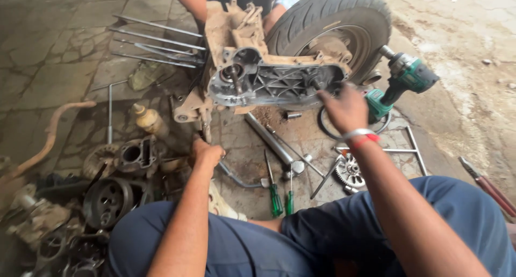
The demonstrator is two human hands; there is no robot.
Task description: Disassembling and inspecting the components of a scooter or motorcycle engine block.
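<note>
While you sit on the floor (64, 67), the engine case (269, 75) lies in front of you with its long axis running left to right, open face toward you, and its right end meets the rear wheel (336, 24). Your right hand (344, 109) touches the case's lower right edge, fingers loosely spread, pinching nothing. Your left hand (207, 152) is closed below the case's left end; what its grip holds you cannot tell. A green cordless driver (403, 83) lies just right of your right hand, and two green-handled screwdrivers (277, 193) lie between your arms.

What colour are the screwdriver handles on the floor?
Green: both screwdrivers lie before the knees, in the head view.
</note>
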